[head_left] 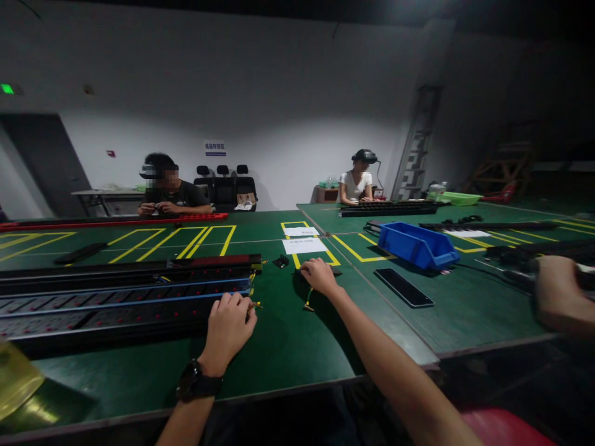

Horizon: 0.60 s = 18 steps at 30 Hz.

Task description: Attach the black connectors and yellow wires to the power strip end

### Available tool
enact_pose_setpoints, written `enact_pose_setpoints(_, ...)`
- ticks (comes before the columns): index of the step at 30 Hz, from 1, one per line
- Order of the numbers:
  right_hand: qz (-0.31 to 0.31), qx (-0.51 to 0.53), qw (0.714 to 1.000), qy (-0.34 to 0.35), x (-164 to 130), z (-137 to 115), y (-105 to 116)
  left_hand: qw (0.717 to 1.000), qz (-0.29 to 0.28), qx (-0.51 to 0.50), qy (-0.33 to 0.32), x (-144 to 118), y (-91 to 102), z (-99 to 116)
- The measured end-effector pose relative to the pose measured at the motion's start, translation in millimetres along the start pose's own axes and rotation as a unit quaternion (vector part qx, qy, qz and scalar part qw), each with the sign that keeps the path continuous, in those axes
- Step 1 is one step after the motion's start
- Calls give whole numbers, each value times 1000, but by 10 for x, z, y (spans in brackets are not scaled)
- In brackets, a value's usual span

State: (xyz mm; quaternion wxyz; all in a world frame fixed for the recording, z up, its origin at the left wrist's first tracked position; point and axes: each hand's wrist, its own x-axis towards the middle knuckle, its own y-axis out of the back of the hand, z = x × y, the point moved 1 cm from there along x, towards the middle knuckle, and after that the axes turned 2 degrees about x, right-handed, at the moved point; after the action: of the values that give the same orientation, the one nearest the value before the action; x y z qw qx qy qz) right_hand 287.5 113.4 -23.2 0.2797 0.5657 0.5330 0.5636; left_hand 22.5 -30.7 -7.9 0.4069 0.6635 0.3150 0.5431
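My left hand (231, 327), with a dark watch on its wrist, is curled at the right end of a long black strip (153, 306) with rows of red-dotted sockets. Short yellow-green wire ends (256, 305) poke out beside its fingertips; what lies under the fingers is hidden. To the right, my right hand (320, 277) closes over a small flat black part (335, 271), mostly covered by the fingers. From beneath this hand a yellow wire (310, 297) runs down to the green tabletop. A small black piece (281, 261) lies between the two hands.
White paper labels (304, 246) lie beyond my right hand. A blue bin (416, 244) and a phone (403, 287) are to the right. A yellow object (16, 378) stands front left. A neighbour's arm (560, 291) reaches in; two people (179, 195) work across the table.
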Motion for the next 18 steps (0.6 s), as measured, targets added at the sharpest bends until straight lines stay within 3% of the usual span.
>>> enact_pose_setpoints(10, 47, -11, 991, -126, -90, 303, 249, 1000, -5, -15, 5, 2, -9, -21)
enact_pose_setpoints(18, 31, -15, 993, -116, -95, 251, 167, 1000, -5, -11, -3, 8, -26, -41)
